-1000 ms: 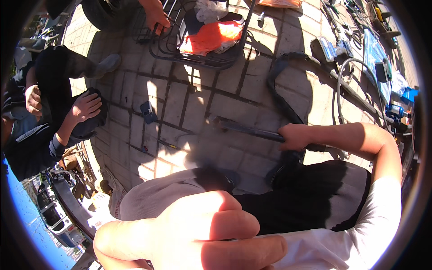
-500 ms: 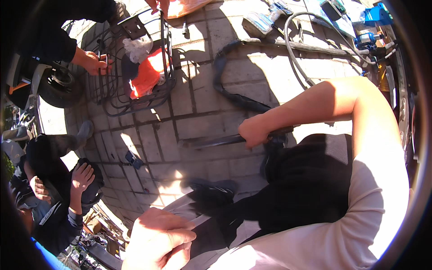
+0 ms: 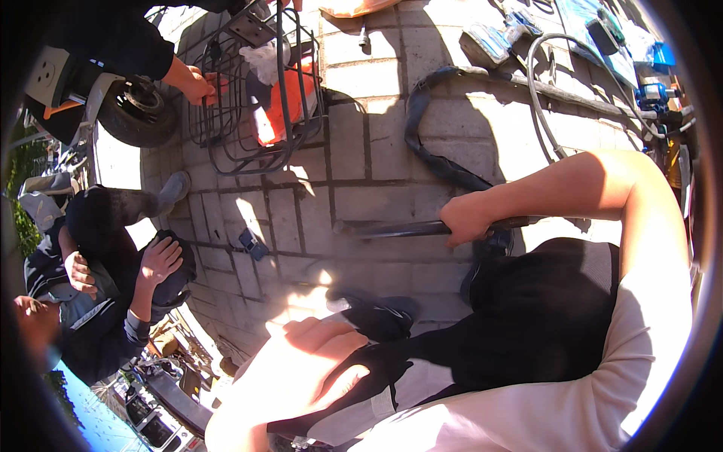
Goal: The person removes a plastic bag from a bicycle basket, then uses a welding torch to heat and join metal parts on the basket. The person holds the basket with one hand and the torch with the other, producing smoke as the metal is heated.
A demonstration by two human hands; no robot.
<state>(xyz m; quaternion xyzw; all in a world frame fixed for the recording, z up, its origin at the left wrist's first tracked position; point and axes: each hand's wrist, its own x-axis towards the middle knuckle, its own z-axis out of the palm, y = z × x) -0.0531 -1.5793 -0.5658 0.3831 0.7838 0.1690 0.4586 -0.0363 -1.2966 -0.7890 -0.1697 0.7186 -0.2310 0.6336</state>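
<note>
My right hand (image 3: 465, 217) is closed around a long dark bar-like tool (image 3: 403, 229), held nearly level above the paving beside my right leg. The tool's far left end is blurred, so its exact kind cannot be made out. My left hand (image 3: 312, 369) hovers over my left thigh with the thumb apart from the fingers, and nothing shows in it. On the ground ahead stands a black wire basket (image 3: 226, 162) containing an orange-red item (image 3: 282, 113) and a whitish plastic bag (image 3: 262, 62). Another person's hand (image 3: 197, 83) touches the basket's left side.
A seated person (image 3: 98, 279) is at the left, near a wheel (image 3: 139, 113). A small dark blue object (image 3: 253, 245) lies on the paving. A dark hose (image 3: 429, 147) curves across the ground, and blue tools (image 3: 486, 44) lie at the far right.
The view has swung left, so the surroundings sit farther right. My left hand has risen and its fingers have straightened. My right hand still grips the tool.
</note>
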